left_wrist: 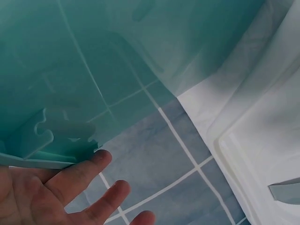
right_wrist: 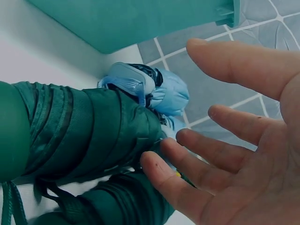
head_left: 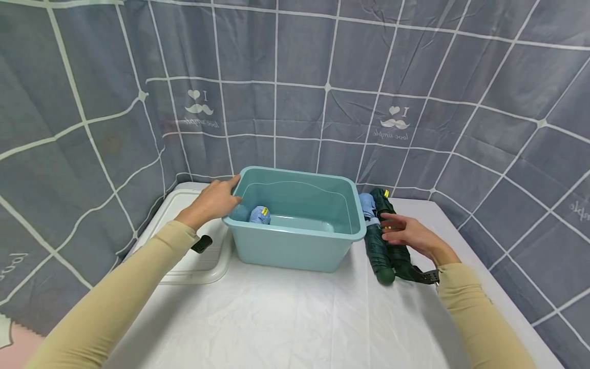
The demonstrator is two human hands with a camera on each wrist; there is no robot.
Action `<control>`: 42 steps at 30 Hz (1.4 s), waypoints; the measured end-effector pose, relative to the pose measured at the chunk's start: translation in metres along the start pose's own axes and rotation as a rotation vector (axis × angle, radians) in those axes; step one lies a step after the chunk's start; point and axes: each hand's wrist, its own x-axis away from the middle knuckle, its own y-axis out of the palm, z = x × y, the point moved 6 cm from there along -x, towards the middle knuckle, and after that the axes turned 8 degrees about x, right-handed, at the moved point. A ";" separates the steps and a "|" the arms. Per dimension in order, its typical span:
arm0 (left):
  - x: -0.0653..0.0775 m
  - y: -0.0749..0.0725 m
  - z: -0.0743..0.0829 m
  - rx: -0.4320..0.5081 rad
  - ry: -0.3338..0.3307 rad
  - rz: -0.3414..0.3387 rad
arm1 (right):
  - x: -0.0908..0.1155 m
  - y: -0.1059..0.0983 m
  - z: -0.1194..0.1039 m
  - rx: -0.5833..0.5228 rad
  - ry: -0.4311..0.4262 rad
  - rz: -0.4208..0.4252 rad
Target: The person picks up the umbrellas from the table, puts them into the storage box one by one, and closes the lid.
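My left hand (head_left: 214, 202) grips the left rim of a teal plastic tub (head_left: 295, 251), fingers under the outside of the rim in the left wrist view, thumb hidden there. A light-blue folded bundle (head_left: 260, 215) with a yellow tag lies inside the tub at the left. Over the folded umbrellas right of the tub hovers my right hand (head_left: 410, 236), fingers spread and holding nothing. One dark green folded umbrella (head_left: 379, 256) has a rounded end toward me; another green umbrella (head_left: 397, 251) lies alongside, partly behind the hand. A light-blue folded bundle (right_wrist: 171, 93) lies at their far end.
A white lid-like panel (head_left: 184, 261) lies left of the tub on the white-covered table (head_left: 295, 318). Grey cloth (head_left: 299, 113) with white grid lines hangs behind and on both sides. The tub's far side stands close to it.
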 end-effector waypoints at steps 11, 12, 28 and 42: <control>0.000 0.002 0.001 -0.004 0.002 0.010 | 0.002 0.008 0.009 0.087 0.013 0.017; -0.001 0.002 0.000 -0.003 0.002 0.010 | 0.002 0.009 0.009 0.102 0.016 0.017; 0.000 0.002 -0.001 0.009 -0.010 0.010 | 0.004 0.022 0.005 0.270 -0.016 0.145; 0.000 0.003 -0.003 0.014 0.003 0.010 | 0.003 0.027 0.011 0.465 0.037 0.284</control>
